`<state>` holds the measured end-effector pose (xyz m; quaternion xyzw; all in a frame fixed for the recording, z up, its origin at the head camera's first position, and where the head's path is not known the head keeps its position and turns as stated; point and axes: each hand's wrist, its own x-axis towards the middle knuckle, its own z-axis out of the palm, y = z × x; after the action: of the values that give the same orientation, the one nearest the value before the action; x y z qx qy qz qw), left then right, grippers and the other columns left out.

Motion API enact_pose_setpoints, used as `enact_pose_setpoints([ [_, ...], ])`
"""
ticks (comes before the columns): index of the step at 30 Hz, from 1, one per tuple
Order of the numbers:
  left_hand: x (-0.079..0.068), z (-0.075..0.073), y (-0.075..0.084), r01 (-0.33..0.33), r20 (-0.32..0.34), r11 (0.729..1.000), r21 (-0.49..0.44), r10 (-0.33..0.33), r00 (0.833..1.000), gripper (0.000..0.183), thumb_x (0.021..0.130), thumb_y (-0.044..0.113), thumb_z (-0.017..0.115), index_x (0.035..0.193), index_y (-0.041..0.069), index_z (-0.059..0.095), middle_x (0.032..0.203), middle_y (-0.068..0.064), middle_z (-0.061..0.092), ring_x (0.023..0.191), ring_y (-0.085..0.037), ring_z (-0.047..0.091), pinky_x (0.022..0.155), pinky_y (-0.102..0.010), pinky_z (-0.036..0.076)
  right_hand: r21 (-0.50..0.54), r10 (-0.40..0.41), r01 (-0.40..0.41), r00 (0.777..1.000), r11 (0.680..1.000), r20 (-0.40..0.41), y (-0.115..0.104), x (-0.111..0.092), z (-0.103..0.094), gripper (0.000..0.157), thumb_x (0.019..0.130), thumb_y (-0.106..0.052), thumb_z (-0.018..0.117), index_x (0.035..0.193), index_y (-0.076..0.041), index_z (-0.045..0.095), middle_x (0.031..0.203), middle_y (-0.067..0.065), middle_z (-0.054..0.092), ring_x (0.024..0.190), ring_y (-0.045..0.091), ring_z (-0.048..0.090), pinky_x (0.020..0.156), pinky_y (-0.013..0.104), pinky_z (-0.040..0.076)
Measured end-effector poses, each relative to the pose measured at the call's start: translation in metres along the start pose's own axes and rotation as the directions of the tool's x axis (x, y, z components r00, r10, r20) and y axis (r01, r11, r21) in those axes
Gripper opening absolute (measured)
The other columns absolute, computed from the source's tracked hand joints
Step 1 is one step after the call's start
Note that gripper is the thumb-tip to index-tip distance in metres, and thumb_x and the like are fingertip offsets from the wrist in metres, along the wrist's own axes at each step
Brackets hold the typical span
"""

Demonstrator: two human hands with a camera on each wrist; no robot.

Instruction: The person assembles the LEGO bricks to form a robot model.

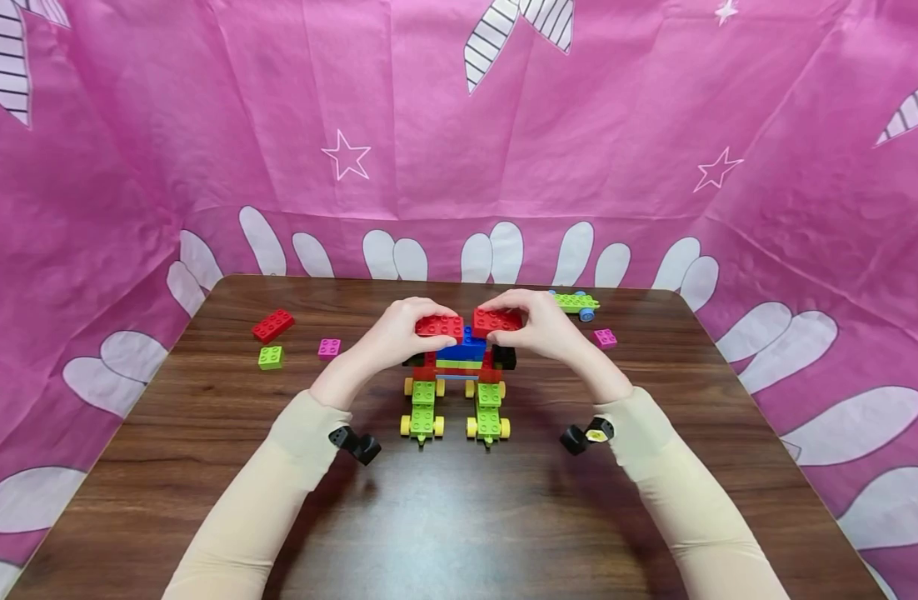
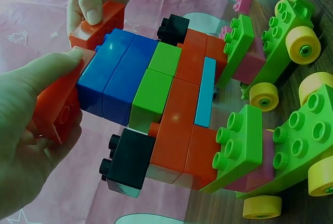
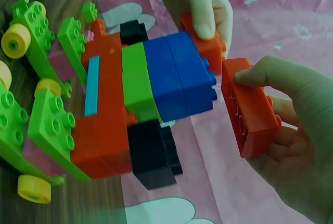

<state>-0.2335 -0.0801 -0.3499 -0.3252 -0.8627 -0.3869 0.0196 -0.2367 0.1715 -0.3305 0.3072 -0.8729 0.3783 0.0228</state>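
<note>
A tall model of toy building bricks [image 2: 171,115] stands on the table, with blue bricks [image 1: 459,351] on top, green and red below, and a black brick [image 3: 151,154] jutting from each side. Its base is two green wheeled bricks [image 1: 423,421] with yellow wheels. My left hand [image 1: 395,332] pinches a red brick [image 1: 441,327] at the top left of the blue bricks. In my right hand [image 1: 537,325] is a second red brick [image 3: 252,109], tilted beside the top right of the blue ones, with a gap showing in the right wrist view.
On the wooden table [image 1: 459,517], a loose red brick [image 1: 273,325], a lime brick [image 1: 271,357] and a pink brick [image 1: 329,348] lie to the left. Back right are a lime wheeled base [image 1: 576,302] and another pink brick [image 1: 605,337]. Pink cloth [image 1: 429,125] hangs behind.
</note>
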Motion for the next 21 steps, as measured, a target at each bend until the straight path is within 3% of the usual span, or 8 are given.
enact_pose_setpoints([
  [21,0.006,-0.008,0.003,0.029,0.012,1.0,0.004,-0.029,1.0,0.035,0.086,0.025,0.074,0.115,0.007,0.069,0.115,-0.01,0.068,0.108,-0.026,0.058,0.096,-0.044,0.047,0.04,-0.011,0.008,0.998,0.999,0.068,-0.005,0.012,0.004,0.033,0.079,-0.012,0.076,0.111,-0.006,0.072,0.104,0.009,0.071,0.085,0.018,0.06,0.068,0.03,0.051],
])
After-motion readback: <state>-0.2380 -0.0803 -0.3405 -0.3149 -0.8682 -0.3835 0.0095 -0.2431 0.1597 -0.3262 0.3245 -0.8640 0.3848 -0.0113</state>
